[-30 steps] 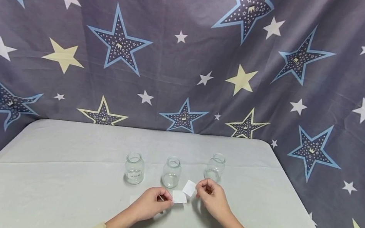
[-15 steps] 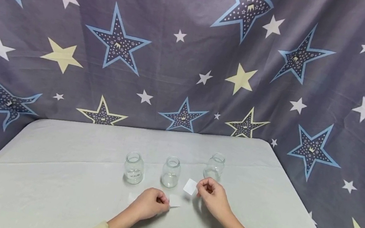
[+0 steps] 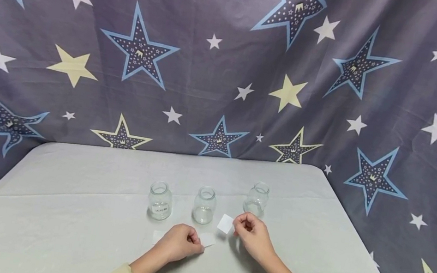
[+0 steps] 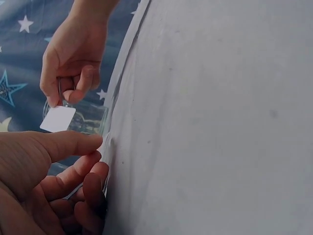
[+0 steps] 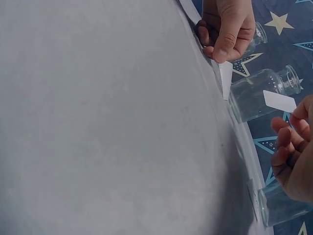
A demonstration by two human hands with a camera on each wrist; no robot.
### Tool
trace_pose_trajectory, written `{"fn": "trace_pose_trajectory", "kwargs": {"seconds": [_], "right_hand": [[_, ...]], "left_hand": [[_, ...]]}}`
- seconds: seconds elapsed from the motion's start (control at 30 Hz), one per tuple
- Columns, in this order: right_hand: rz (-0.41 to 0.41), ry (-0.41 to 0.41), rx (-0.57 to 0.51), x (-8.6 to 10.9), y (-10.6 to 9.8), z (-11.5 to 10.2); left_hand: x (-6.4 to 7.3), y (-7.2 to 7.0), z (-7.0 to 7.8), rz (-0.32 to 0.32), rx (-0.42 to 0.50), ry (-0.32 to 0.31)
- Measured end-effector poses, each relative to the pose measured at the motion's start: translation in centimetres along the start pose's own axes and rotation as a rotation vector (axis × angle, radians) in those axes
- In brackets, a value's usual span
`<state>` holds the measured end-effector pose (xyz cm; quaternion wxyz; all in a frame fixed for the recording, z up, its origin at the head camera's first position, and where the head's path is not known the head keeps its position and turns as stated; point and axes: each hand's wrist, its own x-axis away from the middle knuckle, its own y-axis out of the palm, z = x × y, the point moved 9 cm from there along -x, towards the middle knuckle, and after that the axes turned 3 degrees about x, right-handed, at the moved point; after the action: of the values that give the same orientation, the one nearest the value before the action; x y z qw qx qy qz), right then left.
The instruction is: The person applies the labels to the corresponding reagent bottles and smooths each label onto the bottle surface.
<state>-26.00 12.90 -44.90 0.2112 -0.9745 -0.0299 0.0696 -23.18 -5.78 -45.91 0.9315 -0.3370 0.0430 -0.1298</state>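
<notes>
Holding a white paper piece in each hand before three glass jars

From my remote seat, the fingertips of the left hand [image 3: 178, 245] cover the near end of the white slip [image 3: 207, 239]; I cannot tell whether its far edge touches the table [image 3: 63, 226]; a pale patch [image 3: 157, 236] on the table is partly covered by that same hand, and I cannot make out what it is; my right wrist view cuts the right hand [image 3: 254, 237] off at its edge, and my left wrist view crops the left hand.

The white square [image 3: 225, 223] is small, flat and plain on the side I see, its corners slightly rounded in the left wrist view; the right hand pinches it by one edge, raised above the table near the middle jar [image 3: 204, 207]; the left hand has a narrow pinch on the slip, which looks thin and sticks out towards the square.

The left jar [image 3: 160, 202] bears a white label [image 3: 160, 209] with dark writing too small for me to read; the right jar [image 3: 255, 201] stands just behind the right hand, whose fingers get in the way of its base; a star-patterned cloth [image 3: 194, 72] hangs behind the table.
</notes>
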Motion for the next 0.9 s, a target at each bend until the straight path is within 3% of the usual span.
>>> {"fn": "trace_pose_trajectory", "kwargs": {"seconds": [0.4, 0.6, 0.9], "right_hand": [[-0.003, 0.049, 0.005, 0.0, 0.6, -0.1], [0.007, 0.013, -0.008, 0.0, 0.6, -0.6], [0.019, -0.075, 0.017, -0.1, 1.0, -1.5]], "left_hand": [[0.1, -0.1, -0.1, -0.024, 0.057, -0.029], [0.0, -0.3, 0.1, -0.034, 0.117, -0.023], [-0.9, -1.6, 1.1, 0.056, 0.167, 0.03]]}}
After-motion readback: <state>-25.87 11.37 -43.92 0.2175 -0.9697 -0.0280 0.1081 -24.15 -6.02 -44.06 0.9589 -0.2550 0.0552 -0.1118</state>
